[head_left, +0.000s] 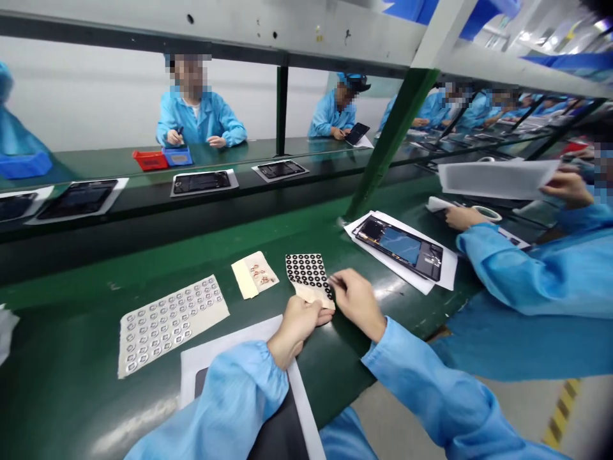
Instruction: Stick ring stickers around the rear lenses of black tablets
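Note:
My left hand (297, 322) is closed on the lower end of a small sheet of black ring stickers (309, 271), holding it tilted up off the bench. The sheet's lower part is bare cream backing. At the sheet's right edge, the thumb and fingertips of my right hand (358, 299) are pinched together; what lies between them is too small to make out. Left of the sheet is a cream paper piece with small copper-coloured bits (261, 271). Farther left lies a larger sheet of clear round stickers (170, 319). A dark flat panel on white paper (287, 425) rests partly under my left forearm.
An opened tablet-like device (402, 246) lies on white paper to the right, beyond a green post (390, 144). A co-worker's hands (462, 217) work at far right. Behind, a conveyor (306, 198) carries several dark panels; red (151, 160) and blue trays (177, 156) stand past it.

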Motion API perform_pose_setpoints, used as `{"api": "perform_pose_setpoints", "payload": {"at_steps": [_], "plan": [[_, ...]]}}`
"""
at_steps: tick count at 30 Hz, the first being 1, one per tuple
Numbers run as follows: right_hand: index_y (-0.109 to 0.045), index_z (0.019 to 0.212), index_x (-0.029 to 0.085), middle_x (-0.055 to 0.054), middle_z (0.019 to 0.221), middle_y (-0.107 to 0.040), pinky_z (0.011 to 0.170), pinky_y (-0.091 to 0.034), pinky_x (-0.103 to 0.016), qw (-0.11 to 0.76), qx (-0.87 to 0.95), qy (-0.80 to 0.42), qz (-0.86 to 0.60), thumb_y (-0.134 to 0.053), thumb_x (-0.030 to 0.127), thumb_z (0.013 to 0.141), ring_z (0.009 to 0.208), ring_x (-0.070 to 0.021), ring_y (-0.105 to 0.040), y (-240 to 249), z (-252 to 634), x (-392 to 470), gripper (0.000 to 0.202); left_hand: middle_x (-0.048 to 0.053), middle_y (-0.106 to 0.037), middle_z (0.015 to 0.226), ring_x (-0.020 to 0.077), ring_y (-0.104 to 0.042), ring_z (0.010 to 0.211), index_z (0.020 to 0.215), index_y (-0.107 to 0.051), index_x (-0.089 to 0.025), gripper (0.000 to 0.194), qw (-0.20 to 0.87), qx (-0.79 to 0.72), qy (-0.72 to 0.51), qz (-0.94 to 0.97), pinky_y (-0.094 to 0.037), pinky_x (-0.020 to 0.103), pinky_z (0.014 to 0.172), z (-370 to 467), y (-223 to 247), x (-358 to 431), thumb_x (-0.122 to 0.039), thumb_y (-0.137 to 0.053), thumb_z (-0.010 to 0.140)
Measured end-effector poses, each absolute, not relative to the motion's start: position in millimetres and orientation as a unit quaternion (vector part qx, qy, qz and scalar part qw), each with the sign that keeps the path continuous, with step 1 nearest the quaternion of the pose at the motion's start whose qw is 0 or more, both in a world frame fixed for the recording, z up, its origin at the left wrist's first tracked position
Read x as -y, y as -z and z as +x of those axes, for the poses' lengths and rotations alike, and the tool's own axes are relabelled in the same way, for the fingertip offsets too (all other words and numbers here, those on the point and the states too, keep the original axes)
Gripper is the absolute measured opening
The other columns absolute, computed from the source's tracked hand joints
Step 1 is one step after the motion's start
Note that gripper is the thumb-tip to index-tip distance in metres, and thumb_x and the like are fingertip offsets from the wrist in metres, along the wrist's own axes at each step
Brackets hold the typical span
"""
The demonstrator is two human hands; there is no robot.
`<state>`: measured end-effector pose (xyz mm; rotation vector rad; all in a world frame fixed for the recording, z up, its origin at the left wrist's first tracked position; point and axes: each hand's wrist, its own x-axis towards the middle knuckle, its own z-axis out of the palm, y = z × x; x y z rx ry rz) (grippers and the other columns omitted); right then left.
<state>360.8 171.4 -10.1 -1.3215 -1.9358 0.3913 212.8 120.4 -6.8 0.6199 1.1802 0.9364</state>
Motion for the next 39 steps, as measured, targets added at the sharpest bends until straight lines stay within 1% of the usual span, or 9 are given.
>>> {"api": "perform_pose_setpoints", "payload": {"at_steps": [5, 9, 14, 18, 25, 29, 32, 35, 39], "plan": [[-0.07, 0.091, 0.02, -0.008, 0.091, -0.071, 0.076, -0.053, -0.034, 0.437, 0.773, -0.127, -0.442, -0.055, 0.021, 0.096, 0.085, -0.0212, -0.066, -7, 349, -150, 0.015, 0.015, -0.08, 0.092, 0.0215, -0.079, 0.077, 0.094, -0.072, -0.011, 0.024, 0.724, -0.498, -0.333, 0.34, -0.064, 0.033, 0.077, 174, -21, -104, -0.035, -0.069, 0.094], [-0.072, 0.096, 0.021, -0.004, 0.089, -0.072, 0.066, -0.053, -0.026, 0.336, 0.901, -0.149, -0.229, -0.056, 0.014, 0.099, 0.076, -0.015, -0.067, -2, 327, -99, 0.017, 0.003, -0.071, 0.059, 0.012, -0.059, 0.043, 0.076, -0.069, -0.015, 0.029, 0.654, -0.556, -0.273, 0.434, -0.044, 0.022, 0.048, 107, -37, -66, -0.04, -0.071, 0.09], [-0.07, 0.109, 0.014, -0.006, 0.091, -0.073, 0.057, -0.048, -0.026, 0.256, 0.953, -0.029, -0.16, -0.052, 0.017, 0.104, 0.072, -0.0148, -0.069, 15, 308, -63, 0.018, -0.002, -0.07, 0.072, 0.016, -0.063, 0.065, 0.095, -0.069, -0.022, 0.017, 0.451, -0.626, -0.153, 0.618, -0.043, 0.024, 0.06, 57, -32, -11, -0.038, -0.068, 0.09], [-0.065, 0.118, 0.012, -0.008, 0.098, -0.072, 0.057, -0.049, -0.026, 0.261, 0.95, -0.035, -0.168, -0.054, 0.015, 0.103, 0.081, -0.0162, -0.071, 20, 307, -58, 0.019, 0.0, -0.07, 0.088, 0.0176, -0.063, 0.078, 0.102, -0.069, -0.024, 0.016, 0.419, -0.615, -0.164, 0.647, -0.045, 0.026, 0.071, 53, -19, 11, -0.033, -0.07, 0.088], [-0.064, 0.12, 0.015, -0.008, 0.096, -0.07, 0.056, -0.05, -0.026, 0.205, 0.953, -0.051, -0.219, -0.05, 0.016, 0.104, 0.072, -0.0147, -0.068, 14, 302, -46, 0.022, 0.0, -0.07, 0.08, 0.0175, -0.064, 0.071, 0.103, -0.069, -0.024, 0.022, 0.478, -0.603, -0.177, 0.614, -0.047, 0.026, 0.065, 32, -25, -1, -0.04, -0.054, 0.097], [-0.068, 0.114, 0.014, -0.009, 0.094, -0.068, 0.051, -0.045, -0.028, 0.151, 0.967, -0.03, -0.204, -0.05, 0.017, 0.102, 0.07, -0.017, -0.067, 2, 301, -49, 0.021, 0.009, -0.073, 0.104, 0.0267, -0.066, 0.097, 0.109, -0.07, -0.022, 0.032, 0.199, -0.715, -0.211, 0.636, -0.05, 0.039, 0.09, -7, -19, -10, -0.035, -0.042, 0.101], [-0.072, 0.102, 0.019, -0.004, 0.088, -0.068, 0.047, -0.039, -0.028, 0.092, 0.978, -0.087, -0.165, -0.053, 0.019, 0.101, 0.059, -0.0132, -0.062, -17, 293, -66, 0.019, 0.016, -0.065, 0.129, 0.0352, -0.055, 0.122, 0.128, -0.066, -0.019, 0.039, 0.013, -0.75, -0.202, 0.63, -0.042, 0.051, 0.106, -32, -1, -10, -0.028, -0.04, 0.1], [-0.074, 0.085, 0.023, 0.0, 0.082, -0.067, 0.056, -0.043, -0.025, 0.099, 0.958, -0.193, -0.186, -0.058, 0.02, 0.099, 0.061, -0.0115, -0.061, -34, 260, -89, 0.021, 0.017, -0.058, 0.138, 0.0359, -0.051, 0.127, 0.138, -0.062, -0.018, 0.045, -0.001, -0.745, -0.171, 0.645, -0.044, 0.052, 0.106, -42, 17, -7, -0.022, -0.039, 0.1], [-0.076, 0.101, 0.022, -0.002, 0.095, -0.077, 0.074, -0.048, -0.025, 0.12, 0.916, -0.311, -0.222, -0.068, 0.02, 0.094, 0.085, -0.016, -0.07, -34, 177, -112, 0.011, 0.018, -0.055, 0.142, 0.036, -0.048, 0.129, 0.142, -0.059, -0.019, 0.046, -0.006, -0.744, -0.16, 0.649, -0.043, 0.052, 0.106, -40, 27, -2, -0.02, -0.039, 0.101]]}}
